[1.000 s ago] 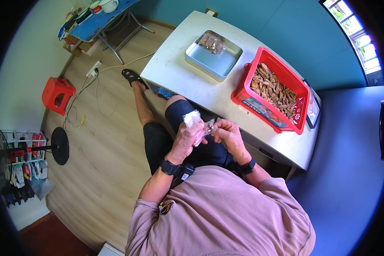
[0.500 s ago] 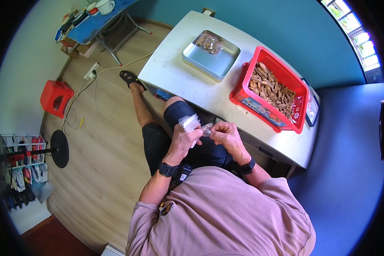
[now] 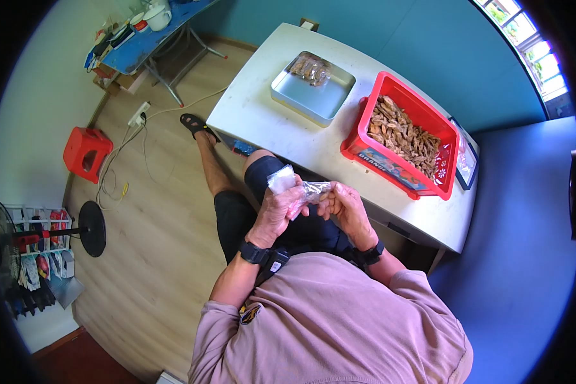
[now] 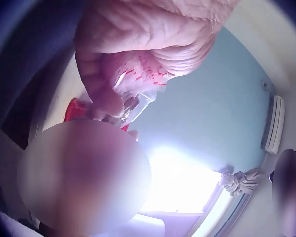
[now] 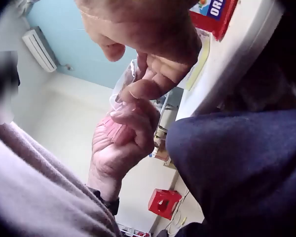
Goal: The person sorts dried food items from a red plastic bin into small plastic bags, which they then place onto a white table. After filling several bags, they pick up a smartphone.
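In the head view my left hand (image 3: 274,214) grips a folded bundle of clear plastic bags (image 3: 280,179) above my lap. Pinkish plastic with red marks (image 4: 143,74) shows inside its palm in the left wrist view. A small clear bag (image 3: 315,191) stretches from the left fingers to my right hand (image 3: 347,211), whose thumb and fingers pinch its far end. A red basket (image 3: 397,174) on the table holds many brown, elongated dried pieces (image 3: 400,131). Left of it, a metal tray (image 3: 310,105) carries a filled clear bag (image 3: 310,68) of similar brown pieces.
The white table (image 3: 256,96) stands just ahead of my knees, with a dark-framed item (image 3: 468,160) behind the basket. A blue padded surface (image 3: 518,224) lies to the right. On the floor at left are a red stool (image 3: 86,153), cables and a stand fan (image 3: 93,228).
The small clear bag, bunched between the fingertips earlier, is now spread wider between the hands. My right hand has turned slightly and its fingers have shifted along the bag.
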A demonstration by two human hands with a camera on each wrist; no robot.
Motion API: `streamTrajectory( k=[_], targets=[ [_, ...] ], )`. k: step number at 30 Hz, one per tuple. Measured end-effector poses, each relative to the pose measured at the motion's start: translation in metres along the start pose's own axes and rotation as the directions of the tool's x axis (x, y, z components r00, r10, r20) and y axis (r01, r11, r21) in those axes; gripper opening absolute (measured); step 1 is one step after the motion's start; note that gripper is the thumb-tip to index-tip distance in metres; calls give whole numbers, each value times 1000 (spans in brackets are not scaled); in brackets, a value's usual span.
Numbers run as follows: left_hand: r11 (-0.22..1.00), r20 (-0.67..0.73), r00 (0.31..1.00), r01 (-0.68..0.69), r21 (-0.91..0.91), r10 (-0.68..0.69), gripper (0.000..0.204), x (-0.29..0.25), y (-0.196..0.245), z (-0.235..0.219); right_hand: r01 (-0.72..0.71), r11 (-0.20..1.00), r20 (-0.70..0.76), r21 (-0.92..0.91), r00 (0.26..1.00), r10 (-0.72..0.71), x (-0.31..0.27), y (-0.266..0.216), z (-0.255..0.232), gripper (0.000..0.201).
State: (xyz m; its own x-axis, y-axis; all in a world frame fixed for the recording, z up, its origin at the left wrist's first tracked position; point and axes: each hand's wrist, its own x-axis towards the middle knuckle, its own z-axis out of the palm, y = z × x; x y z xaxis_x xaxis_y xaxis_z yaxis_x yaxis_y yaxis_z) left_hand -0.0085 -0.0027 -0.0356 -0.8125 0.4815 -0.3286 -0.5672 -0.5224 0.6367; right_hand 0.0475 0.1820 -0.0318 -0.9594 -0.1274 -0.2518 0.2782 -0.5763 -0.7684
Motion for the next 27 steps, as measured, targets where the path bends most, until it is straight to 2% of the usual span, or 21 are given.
streamTrajectory(
  k=[1,3,7,10,15,16,17,19,20,21,23,25,26,27],
  targets=[
    [1000,26,1000,14,23,-14,20,2,-2,-1,7,1000,-1,-1,1000,-7,-1,-1,-1,32],
    [999,52,998,25,46,-28,20,7,-5,2,73,960,-53,-271,994,-91,-3,-5,0,30],
    [996,77,996,38,81,-45,18,15,-5,22,91,958,-142,-271,981,-133,-8,-27,-2,25],
    [991,135,991,-3,135,-15,17,19,1,51,180,892,-215,-414,933,-288,-10,-59,-9,13],
    [986,296,954,-91,143,45,14,38,6,86,270,618,-88,-739,870,-486,-13,-149,-8,11],
    [988,262,964,-89,126,54,13,41,4,87,283,541,-55,-792,850,-524,-13,-169,-12,12],
    [988,268,961,-95,122,60,13,45,2,83,293,461,-17,-838,830,-558,-12,-188,-15,12],
    [999,218,976,-24,25,18,14,52,-6,63,235,394,-51,-889,804,-593,-10,-221,-9,14],
    [1000,194,981,11,-10,-9,16,58,-15,47,243,351,-20,-904,797,-604,-3,-233,-13,15],
    [1000,195,981,7,-15,-4,16,61,-23,33,232,270,-1,-934,756,-654,5,-239,-19,15],
    [995,113,992,68,-70,-60,15,61,-38,7,151,84,61,-985,758,-650,35,-239,-57,14],
    [991,82,992,100,-89,-93,15,58,-46,-9,-199,-299,-27,-933,869,-494,46,-242,-58,15],
    [983,121,989,100,-152,-82,14,57,-48,-13,-72,-310,118,-948,824,-555,49,-241,-64,16],
    [971,158,985,104,-215,-70,13,56,-47,-14,-139,-205,16,-969,791,-612,57,-243,-67,15]
  ],
)
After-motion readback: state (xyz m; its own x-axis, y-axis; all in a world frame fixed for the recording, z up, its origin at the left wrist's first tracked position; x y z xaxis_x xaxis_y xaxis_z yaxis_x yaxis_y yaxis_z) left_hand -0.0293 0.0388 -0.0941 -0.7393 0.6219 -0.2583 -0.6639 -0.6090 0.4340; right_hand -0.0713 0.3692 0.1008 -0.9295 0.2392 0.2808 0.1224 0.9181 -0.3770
